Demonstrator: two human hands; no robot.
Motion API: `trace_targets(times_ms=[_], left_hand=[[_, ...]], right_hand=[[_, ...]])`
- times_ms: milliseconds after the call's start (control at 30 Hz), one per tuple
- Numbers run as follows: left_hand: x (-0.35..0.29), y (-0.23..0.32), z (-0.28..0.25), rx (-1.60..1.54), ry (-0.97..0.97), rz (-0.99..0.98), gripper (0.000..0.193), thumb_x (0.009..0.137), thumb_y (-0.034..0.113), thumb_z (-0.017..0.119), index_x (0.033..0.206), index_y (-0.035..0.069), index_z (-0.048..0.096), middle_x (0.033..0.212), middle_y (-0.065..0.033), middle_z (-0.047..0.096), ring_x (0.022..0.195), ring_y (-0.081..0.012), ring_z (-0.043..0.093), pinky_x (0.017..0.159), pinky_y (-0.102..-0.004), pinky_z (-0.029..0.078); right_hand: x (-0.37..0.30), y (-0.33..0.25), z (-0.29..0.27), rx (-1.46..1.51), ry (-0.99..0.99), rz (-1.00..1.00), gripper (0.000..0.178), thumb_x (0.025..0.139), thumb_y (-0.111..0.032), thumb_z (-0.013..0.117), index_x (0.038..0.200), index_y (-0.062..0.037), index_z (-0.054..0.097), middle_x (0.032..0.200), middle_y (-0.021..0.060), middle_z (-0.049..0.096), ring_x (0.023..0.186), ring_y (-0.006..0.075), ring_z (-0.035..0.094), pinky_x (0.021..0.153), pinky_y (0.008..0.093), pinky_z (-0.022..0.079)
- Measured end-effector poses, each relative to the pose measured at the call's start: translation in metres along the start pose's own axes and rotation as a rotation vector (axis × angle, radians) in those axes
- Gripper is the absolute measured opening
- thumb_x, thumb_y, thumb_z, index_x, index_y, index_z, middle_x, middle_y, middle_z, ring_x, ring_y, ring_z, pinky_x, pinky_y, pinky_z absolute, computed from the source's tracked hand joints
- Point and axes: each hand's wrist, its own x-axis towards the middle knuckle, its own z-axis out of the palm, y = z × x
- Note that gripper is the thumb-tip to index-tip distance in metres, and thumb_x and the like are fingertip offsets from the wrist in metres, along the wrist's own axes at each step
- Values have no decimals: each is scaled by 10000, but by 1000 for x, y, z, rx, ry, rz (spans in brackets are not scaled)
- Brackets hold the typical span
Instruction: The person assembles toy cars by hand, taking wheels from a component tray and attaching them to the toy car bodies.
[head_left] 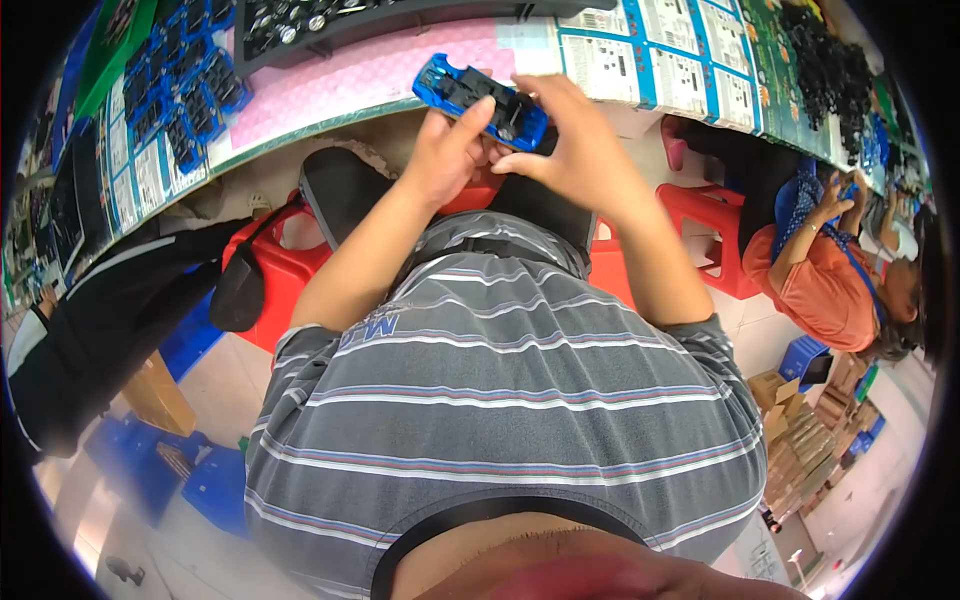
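Note:
A blue toy car body (452,88) with black inner parts is held at a tilt just off the table's near edge. My left hand (447,155) grips its near side, with the thumb lying across the black middle. Around the car's right end curves my right hand (580,140), index finger at the far corner and thumb at the near one. Some fingertips are hidden under the car. Beyond it, pink bubble wrap (350,85) covers part of the table.
A dark tray (400,28) of small shiny parts stands behind. More blue car bodies (190,90) lie at left, printed boxes (655,50) and black parts (825,65) at right. A person in orange (815,285) sits at right, another in black (120,310) at left, near red stools (700,225).

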Motion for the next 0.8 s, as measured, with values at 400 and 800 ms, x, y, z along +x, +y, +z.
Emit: trace_targets(times_ms=[400, 800], left_hand=[[-27, 35, -29, 493, 165, 325, 276, 901, 259, 765, 1002, 43, 625, 815, -20, 685, 682, -97, 648, 607, -251, 514], [-26, 20, -36, 642, 138, 436, 672, 832, 379, 831, 1274, 5, 489, 980, -71, 678, 905, -178, 655, 838, -328, 524]], right_hand=[[189, 60, -44, -791, 48, 136, 275, 771, -261, 794, 909, -32, 731, 879, 194, 721, 840, 401, 687, 744, 458, 545], [193, 80, -40, -896, 71, -61, 177, 848, -193, 743, 939, -43, 733, 1000, 183, 690, 909, 354, 675, 772, 429, 544]])
